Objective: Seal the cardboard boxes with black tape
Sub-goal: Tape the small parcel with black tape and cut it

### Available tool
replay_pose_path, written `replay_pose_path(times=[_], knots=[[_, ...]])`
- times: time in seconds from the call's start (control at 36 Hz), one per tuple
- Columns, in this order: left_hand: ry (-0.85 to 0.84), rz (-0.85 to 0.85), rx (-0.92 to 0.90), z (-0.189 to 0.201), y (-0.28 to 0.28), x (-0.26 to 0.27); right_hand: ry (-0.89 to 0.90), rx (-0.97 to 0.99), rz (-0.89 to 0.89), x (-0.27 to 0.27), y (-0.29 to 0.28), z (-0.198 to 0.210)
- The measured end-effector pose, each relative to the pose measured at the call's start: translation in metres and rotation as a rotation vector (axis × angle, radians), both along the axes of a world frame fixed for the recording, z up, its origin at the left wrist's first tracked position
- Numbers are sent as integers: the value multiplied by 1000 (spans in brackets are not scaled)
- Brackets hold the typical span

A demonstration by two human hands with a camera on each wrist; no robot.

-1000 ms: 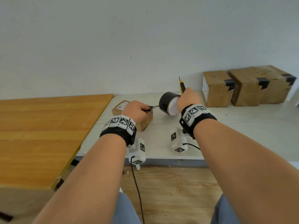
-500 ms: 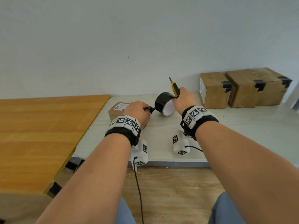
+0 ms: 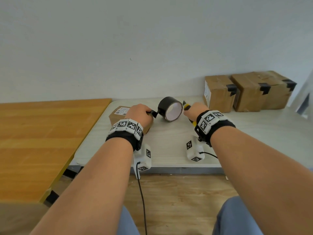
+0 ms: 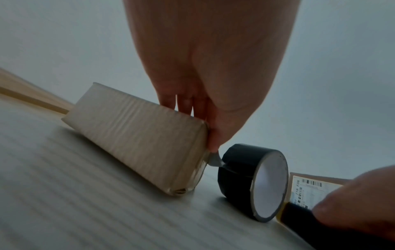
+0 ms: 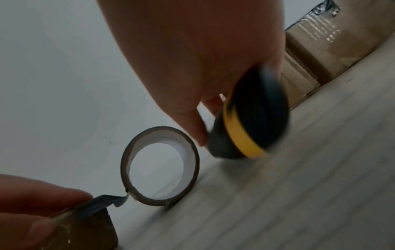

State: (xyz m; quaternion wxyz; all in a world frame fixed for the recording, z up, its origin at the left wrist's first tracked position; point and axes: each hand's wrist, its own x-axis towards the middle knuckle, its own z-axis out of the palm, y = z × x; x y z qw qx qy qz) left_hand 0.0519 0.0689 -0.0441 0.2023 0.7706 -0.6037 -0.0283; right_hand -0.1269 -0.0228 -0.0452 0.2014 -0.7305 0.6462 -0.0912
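A small cardboard box lies on the pale table under my left hand. That hand pinches the free end of the black tape at the box's right edge; the left wrist view shows the thumb holding the tape end against the box. The black tape roll stands on edge on the table, joined to that short strip. My right hand grips a yellow and black utility knife, its tip close to the roll's right side and not touching it. The roll and knife show in the right wrist view.
Three cardboard boxes with black tape on their corners stand against the wall at the back right. An orange wooden table adjoins on the left. Wrist camera units and a cable hang near the table's front edge.
My right hand has let go of the roll and moved right, tipping the knife down towards it. The roll now stands alone on the table. My left hand stays on the tape end.
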Motion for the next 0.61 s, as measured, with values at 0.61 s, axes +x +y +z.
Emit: replay_pose_path(times=[0.61], knots=[[36,-14,53,6,3,1,114,-94,81,3,-7,2]])
